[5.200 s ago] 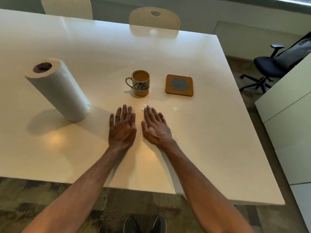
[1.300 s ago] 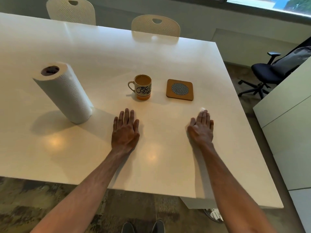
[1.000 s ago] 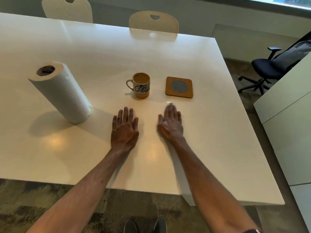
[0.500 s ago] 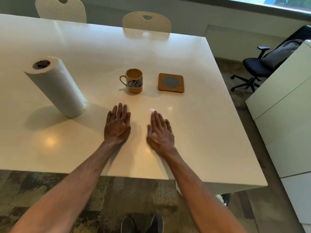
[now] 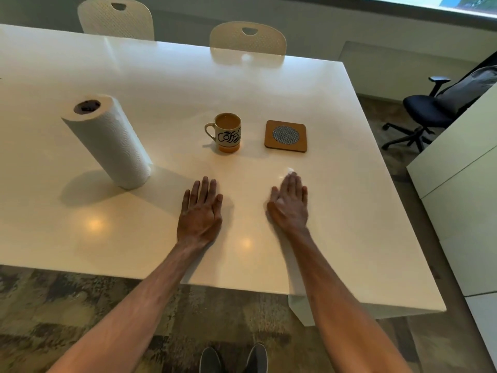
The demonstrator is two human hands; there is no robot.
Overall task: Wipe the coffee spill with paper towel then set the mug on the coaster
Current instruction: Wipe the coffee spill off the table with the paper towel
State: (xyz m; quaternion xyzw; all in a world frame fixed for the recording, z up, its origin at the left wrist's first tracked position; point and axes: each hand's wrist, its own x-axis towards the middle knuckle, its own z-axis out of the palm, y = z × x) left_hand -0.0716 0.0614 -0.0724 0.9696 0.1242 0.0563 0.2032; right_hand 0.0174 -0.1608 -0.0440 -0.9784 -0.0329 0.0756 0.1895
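A mug full of coffee, lettered "Coffee" with an orange base, stands mid-table. Just to its right lies a square cork coaster with a grey round centre, nothing on it. My right hand lies flat on the table in front of the coaster, pressing down a small piece of paper towel; only a white edge shows past the fingertips. My left hand rests flat in front of the mug, fingers apart, holding nothing. I cannot make out a coffee stain on the glossy surface.
A paper towel roll stands upright to the left of my hands on the white table. Two cream chairs stand at the far edge. On the right are a black office chair and a white cabinet.
My right hand slid right across the table with the towel under it, away from the left hand, after sweeping left just before. Left hand, mug and coaster stayed put.
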